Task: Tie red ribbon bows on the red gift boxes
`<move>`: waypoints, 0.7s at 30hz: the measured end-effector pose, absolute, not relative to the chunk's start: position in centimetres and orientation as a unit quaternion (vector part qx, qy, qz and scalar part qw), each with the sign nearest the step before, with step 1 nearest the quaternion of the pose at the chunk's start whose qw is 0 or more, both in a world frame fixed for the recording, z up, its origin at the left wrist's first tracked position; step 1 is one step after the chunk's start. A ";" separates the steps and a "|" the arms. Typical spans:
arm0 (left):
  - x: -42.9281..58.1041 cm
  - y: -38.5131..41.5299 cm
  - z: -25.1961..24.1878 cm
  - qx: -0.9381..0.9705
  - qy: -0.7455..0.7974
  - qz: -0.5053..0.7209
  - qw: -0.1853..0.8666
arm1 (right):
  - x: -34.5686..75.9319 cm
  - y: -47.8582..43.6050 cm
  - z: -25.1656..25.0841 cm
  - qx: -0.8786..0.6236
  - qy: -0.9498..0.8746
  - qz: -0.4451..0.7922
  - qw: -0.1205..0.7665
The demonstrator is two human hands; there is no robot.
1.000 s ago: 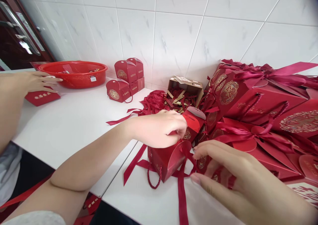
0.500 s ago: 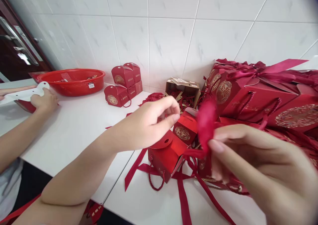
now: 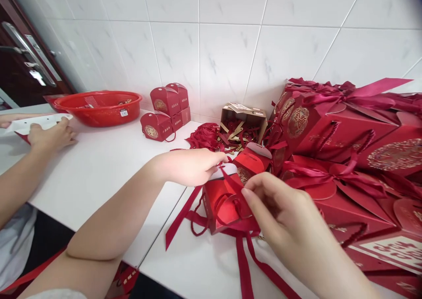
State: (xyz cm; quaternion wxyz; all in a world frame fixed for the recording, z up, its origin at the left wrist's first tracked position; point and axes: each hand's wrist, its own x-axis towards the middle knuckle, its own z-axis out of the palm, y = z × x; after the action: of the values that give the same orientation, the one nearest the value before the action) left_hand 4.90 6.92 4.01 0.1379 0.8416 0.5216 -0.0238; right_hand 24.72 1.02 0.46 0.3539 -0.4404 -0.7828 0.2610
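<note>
A small red gift box (image 3: 214, 202) with a gold cord handle side and a rounded flap stands in front of me, dark red ribbon (image 3: 244, 264) trailing from it over the table. At the flap's top, my left hand (image 3: 193, 166) pinches one end of the ribbon. My right hand (image 3: 280, 204) grips the ribbon between thumb and forefinger, just right of the box, with a stretch running between both hands. Loops of it lie across the box front. Behind stands a second red box (image 3: 252, 158), its flap raised.
Large red boxes with bows (image 3: 359, 118) are stacked at right. An open carton (image 3: 262, 129) holds ribbons and gold strips. Small boxes (image 3: 157, 125) and a red basin (image 3: 108, 114) stand along the wall. At left, a co-worker's hands (image 3: 49, 134) handle a white-and-red card piece.
My right hand has moved left and away from me with the ribbon, to the box. My left hand has lowered to the box's flap and closed on the ribbon.
</note>
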 end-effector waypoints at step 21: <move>5.2 5.8 4.5 0.845 0.494 -0.033 0.201 | 24.3 3.2 -1.7 -0.488 -0.732 0.382 0.281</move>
State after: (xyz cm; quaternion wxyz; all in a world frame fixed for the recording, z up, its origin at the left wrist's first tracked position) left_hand 5.15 5.83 4.54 0.2011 0.8455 0.4937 -0.0326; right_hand 24.26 3.24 -1.71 0.2814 -0.4883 -0.7325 0.3819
